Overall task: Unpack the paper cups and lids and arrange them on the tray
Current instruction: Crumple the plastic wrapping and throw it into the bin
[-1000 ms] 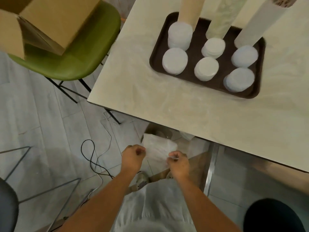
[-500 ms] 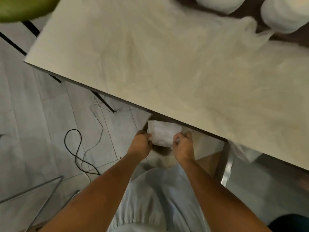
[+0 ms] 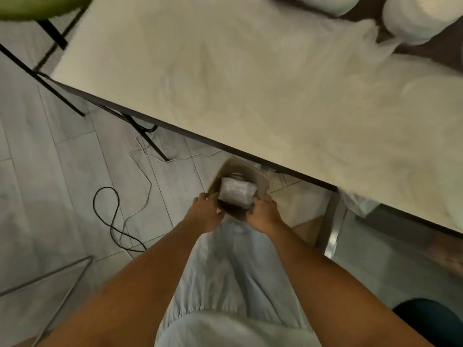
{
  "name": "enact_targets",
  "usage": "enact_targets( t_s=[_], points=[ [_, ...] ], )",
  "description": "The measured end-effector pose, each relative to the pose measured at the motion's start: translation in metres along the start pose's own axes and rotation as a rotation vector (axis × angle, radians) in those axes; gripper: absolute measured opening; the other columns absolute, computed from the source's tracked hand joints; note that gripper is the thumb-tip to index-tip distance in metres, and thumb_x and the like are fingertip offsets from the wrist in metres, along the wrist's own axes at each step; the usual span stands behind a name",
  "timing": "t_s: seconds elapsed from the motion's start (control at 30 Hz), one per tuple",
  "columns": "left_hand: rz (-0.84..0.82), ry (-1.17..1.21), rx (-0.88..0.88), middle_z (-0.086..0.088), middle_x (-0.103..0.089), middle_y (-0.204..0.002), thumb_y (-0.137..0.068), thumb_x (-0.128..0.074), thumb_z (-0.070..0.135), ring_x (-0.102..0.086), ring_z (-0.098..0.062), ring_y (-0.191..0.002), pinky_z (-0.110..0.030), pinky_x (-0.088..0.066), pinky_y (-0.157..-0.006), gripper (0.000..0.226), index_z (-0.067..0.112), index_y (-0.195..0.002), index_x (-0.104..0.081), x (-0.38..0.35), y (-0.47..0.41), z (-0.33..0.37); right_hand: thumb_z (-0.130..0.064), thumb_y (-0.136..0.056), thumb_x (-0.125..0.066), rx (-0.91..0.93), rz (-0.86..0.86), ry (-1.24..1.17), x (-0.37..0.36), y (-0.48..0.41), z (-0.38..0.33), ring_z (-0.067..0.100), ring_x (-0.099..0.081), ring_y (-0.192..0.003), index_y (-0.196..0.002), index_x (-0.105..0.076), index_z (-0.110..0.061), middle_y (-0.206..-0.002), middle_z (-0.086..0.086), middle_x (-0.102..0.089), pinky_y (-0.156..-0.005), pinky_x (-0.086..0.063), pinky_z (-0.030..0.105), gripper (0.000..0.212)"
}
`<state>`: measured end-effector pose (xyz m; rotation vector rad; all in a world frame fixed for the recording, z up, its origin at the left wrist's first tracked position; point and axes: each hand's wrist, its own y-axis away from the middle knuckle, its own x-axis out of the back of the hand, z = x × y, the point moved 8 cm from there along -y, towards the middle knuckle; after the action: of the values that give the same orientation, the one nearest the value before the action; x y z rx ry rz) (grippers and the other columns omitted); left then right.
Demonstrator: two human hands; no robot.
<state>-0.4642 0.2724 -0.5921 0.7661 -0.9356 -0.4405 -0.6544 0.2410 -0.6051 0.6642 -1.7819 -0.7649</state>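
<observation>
While left hand [image 3: 206, 212] and right hand [image 3: 263, 214] pinch the wadded wrapper [image 3: 236, 194] by its ends, its long axis runs hand to hand | over bin [image 3: 260, 177] mouth, just ahead | lid stacks [image 3: 411, 18] far ahead-right, nearer right hand

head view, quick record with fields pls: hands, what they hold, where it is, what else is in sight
left hand: grips the left edge of the crumpled plastic wrapper
right hand: grips its right edge
wrapper position: over the open bin on the floor, at the table edge
tray: far right on the table, cut off by the frame, holding white lid stacks
other: green chair seat, top left, blurred
</observation>
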Motion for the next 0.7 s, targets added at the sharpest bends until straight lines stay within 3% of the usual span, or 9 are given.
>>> enact_targets(
  t_s=[0.13,0.33,0.5,0.57,0.7],
  points=[
    [0.035,-0.016,0.011,-0.017,-0.036,-0.157,-0.101,-0.061,0.039,-0.036,-0.038,-0.143,-0.048,-0.039,-0.116,0.069,0.023,-0.161,-0.032,0.04,0.059,0.018,-0.029,-0.1,-0.055,0.039,0.027,-0.012,0.031,0.053,-0.026,0.038,-0.036,-0.14,-0.151,-0.047,-0.02,-0.16,0.015,-0.031,-0.114,-0.041,0.046,0.052],
    [0.138,0.055,-0.06,-0.02,-0.039,-0.15,-0.101,-0.063,0.031,-0.043,-0.04,-0.137,-0.046,-0.04,-0.112,0.057,0.019,-0.154,-0.044,0.108,0.148,0.053,-0.027,-0.099,-0.055,0.106,0.1,-0.096,0.093,0.144,-0.063,0.036,-0.05,-0.13,-0.142,-0.058,-0.018,-0.147,0.016,-0.048,-0.108,-0.045,0.038,0.044],
    [0.226,0.154,-0.131,-0.02,-0.044,-0.145,-0.101,-0.064,0.032,-0.057,-0.038,-0.123,-0.05,-0.05,-0.106,0.064,0.019,-0.158,-0.038,0.157,0.209,0.082,-0.026,-0.1,-0.06,0.197,0.201,-0.215,0.152,0.221,-0.082,0.026,-0.045,-0.142,-0.136,-0.065,-0.016,-0.149,0.013,-0.054,-0.111,-0.041,0.031,0.038],
    [0.244,0.185,-0.174,-0.018,-0.044,-0.146,-0.1,-0.065,0.031,-0.058,-0.036,-0.123,-0.048,-0.05,-0.107,0.064,0.021,-0.158,-0.038,0.175,0.229,0.099,-0.019,-0.1,-0.062,0.246,0.278,-0.27,0.178,0.25,-0.086,0.026,-0.057,-0.128,-0.132,-0.068,-0.012,-0.14,0.013,-0.059,-0.105,-0.043,0.028,0.034],
    [0.333,0.217,-0.251,-0.009,-0.049,-0.143,-0.101,-0.064,0.031,-0.06,-0.029,-0.119,-0.045,-0.054,-0.102,0.053,0.024,-0.151,-0.047,0.205,0.262,0.144,-0.013,-0.1,-0.062,0.255,0.408,-0.444,0.227,0.299,-0.077,0.018,-0.068,-0.1,-0.121,-0.071,-0.011,-0.114,0.005,-0.071,-0.08,-0.04,0.001,0.023]
  ],
)
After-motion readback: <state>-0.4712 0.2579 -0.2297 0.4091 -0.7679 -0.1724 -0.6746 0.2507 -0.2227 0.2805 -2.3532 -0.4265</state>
